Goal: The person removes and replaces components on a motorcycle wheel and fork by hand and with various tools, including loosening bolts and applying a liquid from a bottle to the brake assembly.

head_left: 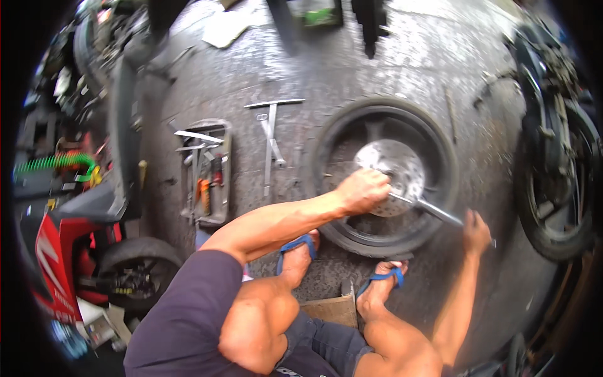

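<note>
Wheel: lying flat on the dark floor right of centre in the frame, a black wheel (377, 122) with its tyre (316, 163) on and the drilled brake disc (380, 154) facing up.
Left hand: the person's left hand (367, 191) is a closed fist over the inner end of a silver metal bar (440, 212), right above the hub; the grip hides that end.
Right hand: blurred, but the right hand (476, 234) looks clamped around the bar's outer end, just past the tyre's lower right edge.
Tool tray: left of centre, a grey oblong tray (213, 220) with a raised rim, crowded with hand tools. I can pick out an orange-handled tool (205, 196), a red-handled tool (217, 171) beside it, and a flat silver tool (198, 136) across the top end. The rest are too jumbled to tell.
Between tray and wheel: a T-handled wrench (269, 173) on the floor, crossed with a shorter tool (278, 157).
Top edge: a dark holder, cut off by the frame, with something green (320, 16) inside; I can't tell what.
Lower left: cardboard boxes (97, 327), contents unclear, near the red motorbike (59, 264).
</note>
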Demonstrator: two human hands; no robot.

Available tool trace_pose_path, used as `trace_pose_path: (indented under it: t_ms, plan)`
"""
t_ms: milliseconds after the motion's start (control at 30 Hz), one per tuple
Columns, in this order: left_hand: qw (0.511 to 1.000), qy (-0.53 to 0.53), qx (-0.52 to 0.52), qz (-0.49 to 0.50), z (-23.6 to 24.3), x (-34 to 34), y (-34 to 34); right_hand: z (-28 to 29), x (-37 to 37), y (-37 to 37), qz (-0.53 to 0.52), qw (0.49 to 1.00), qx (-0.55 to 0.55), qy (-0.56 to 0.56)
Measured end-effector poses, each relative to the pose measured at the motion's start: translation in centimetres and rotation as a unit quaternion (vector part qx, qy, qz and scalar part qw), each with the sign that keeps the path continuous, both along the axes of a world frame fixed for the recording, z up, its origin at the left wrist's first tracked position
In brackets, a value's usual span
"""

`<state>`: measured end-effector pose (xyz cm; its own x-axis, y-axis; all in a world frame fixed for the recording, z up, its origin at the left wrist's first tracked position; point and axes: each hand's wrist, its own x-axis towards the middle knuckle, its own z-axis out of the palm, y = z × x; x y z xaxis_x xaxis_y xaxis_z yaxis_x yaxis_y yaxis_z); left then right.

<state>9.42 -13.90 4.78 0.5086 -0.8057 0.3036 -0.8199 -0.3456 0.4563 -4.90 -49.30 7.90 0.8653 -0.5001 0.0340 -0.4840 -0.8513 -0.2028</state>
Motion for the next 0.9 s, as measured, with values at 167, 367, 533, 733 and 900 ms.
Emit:
trace_pose_path:
  t_ms: [167,367,533,733,900]
  plan:
    - [0.998,-0.048,-0.004,-0.036,-0.9,0.4,-1.2,-2.0,-10.7,-3.5,-0.116,0.960,0.221,-0.123]
    - [0.999,-0.015,0.036,-0.025,0.3,-0.1,-1.4,-0.7,-15.2,2.0,-0.278,0.908,0.294,-0.107]
    - [0.991,0.120,0.060,0.004,-0.3,-0.2,-5.3,-6.2,-20.0,0.8,-0.235,0.922,0.247,-0.185]
    - [0.979,0.175,0.095,0.039,0.2,-0.8,-4.7,-4.6,-21.1,3.4,-0.298,0.908,0.291,-0.030]
    - [0.976,0.163,0.144,0.031,1.1,-0.9,-4.8,-3.1,-19.9,5.4,-0.312,0.884,0.337,-0.084]
